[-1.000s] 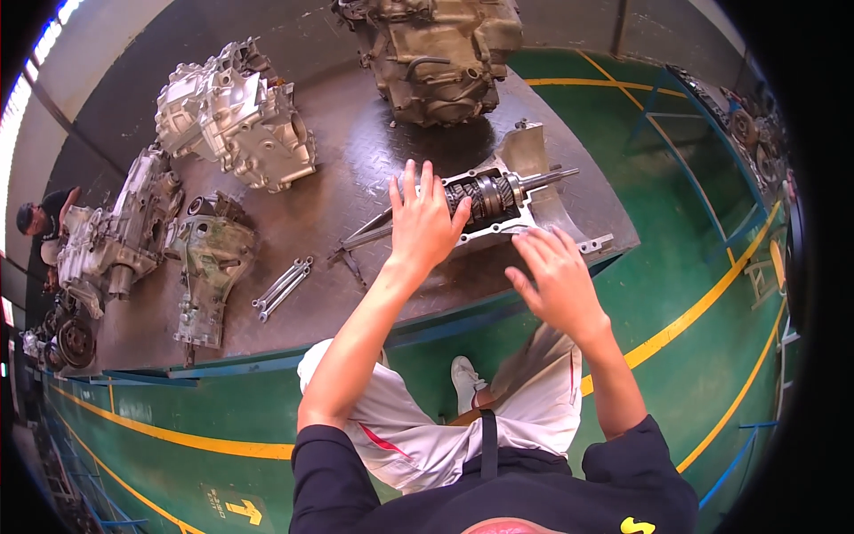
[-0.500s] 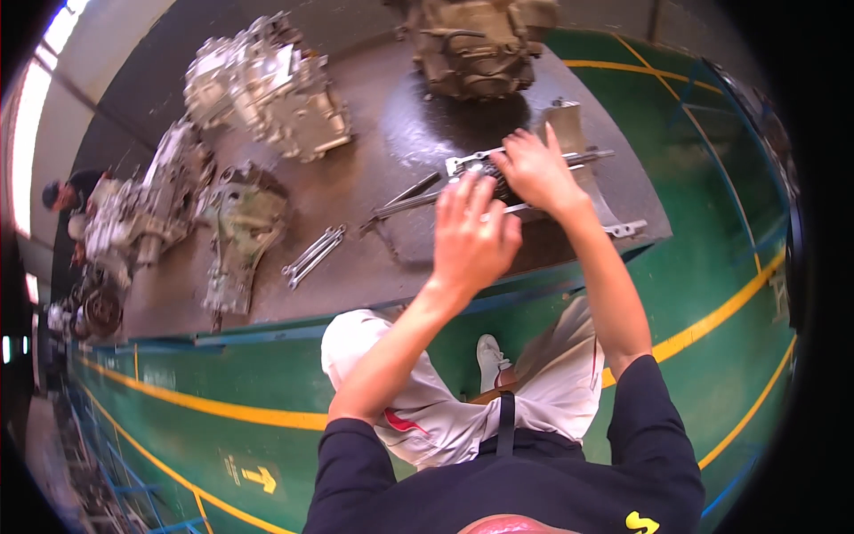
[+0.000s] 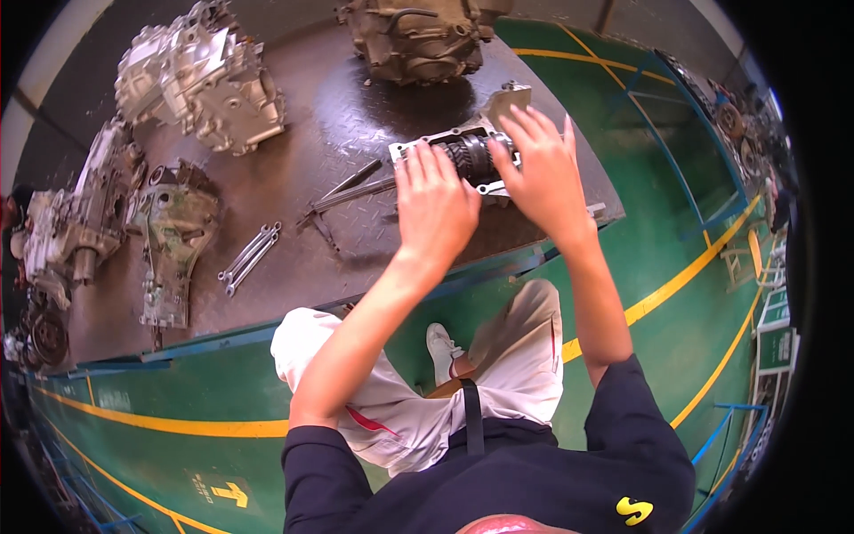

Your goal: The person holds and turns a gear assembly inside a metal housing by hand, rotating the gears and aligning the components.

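An opened gearbox housing (image 3: 431, 140) with a pale metal rim lies near the right end of the workbench. Dark toothed gears on a shaft (image 3: 473, 157) show inside it, between my hands. My left hand (image 3: 433, 203) rests over the housing's left end, fingers extended and side by side. Over the right end is my right hand (image 3: 544, 173), with fingers and thumb spread; it hides that end of the shaft. Whether its fingertips touch the metal, I cannot tell. Neither hand appears to grip anything. A curved metal casing piece (image 3: 509, 102) stands behind my right hand.
Long metal bars (image 3: 351, 194) lie left of the housing, and several wrenches (image 3: 250, 258) farther left. A brown gearbox (image 3: 414, 40), a silver gearbox (image 3: 209, 84) and a greenish casing (image 3: 174, 240) stand on the workbench (image 3: 307, 151). Its front edge runs before my knees.
My hands have moved apart, the right one off the gears with its fingers spreading, the left toward the housing's left end. More of the gears shows. The whole view has shifted.
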Motion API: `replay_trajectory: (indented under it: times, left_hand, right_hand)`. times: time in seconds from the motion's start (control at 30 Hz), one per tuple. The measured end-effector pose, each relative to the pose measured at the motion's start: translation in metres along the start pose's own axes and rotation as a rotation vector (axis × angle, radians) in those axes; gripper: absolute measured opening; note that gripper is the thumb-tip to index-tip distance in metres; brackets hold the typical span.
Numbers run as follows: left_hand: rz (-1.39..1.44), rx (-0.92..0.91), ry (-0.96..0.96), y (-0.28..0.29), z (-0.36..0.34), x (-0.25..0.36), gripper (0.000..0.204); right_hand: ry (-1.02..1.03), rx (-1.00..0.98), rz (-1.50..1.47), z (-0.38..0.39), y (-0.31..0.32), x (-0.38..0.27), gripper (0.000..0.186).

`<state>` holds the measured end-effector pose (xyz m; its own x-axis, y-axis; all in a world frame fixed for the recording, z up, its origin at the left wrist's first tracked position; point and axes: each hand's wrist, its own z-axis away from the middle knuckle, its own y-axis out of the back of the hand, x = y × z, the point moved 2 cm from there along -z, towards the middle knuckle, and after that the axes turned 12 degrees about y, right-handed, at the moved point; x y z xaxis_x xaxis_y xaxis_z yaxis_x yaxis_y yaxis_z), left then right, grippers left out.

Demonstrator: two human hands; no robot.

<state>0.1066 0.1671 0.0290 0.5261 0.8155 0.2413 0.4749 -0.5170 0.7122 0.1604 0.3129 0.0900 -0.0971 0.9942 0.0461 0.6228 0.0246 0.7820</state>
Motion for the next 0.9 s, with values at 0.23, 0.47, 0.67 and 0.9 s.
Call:
replay_trajectory:
  times: [0.23,0.47,0.67,0.9]
  left_hand:
    - [0.293,-0.312,-0.124,0.033,0.056,0.025,0.021]
    - [0.371,-0.057,-0.006,0.034,-0.017,-0.025,0.018]
    - [0.261,0.055,-0.015,-0.013,-0.045,-0.043,0.039]
    - [0.036,0.001,0.091,-0.013,0.004,-0.011,0.060]
  right_hand:
    - [0.141,-0.263,-0.121,-0.077,-0.093,0.009,0.064]
    - [0.272,-0.237,-0.017,-0.009,-0.076,-0.006,0.077]
    - [0.154,-0.412,-0.086,0.051,0.017,-0.066,0.072]
    - [0.319,-0.344,-0.022,0.018,0.037,-0.048,0.051]
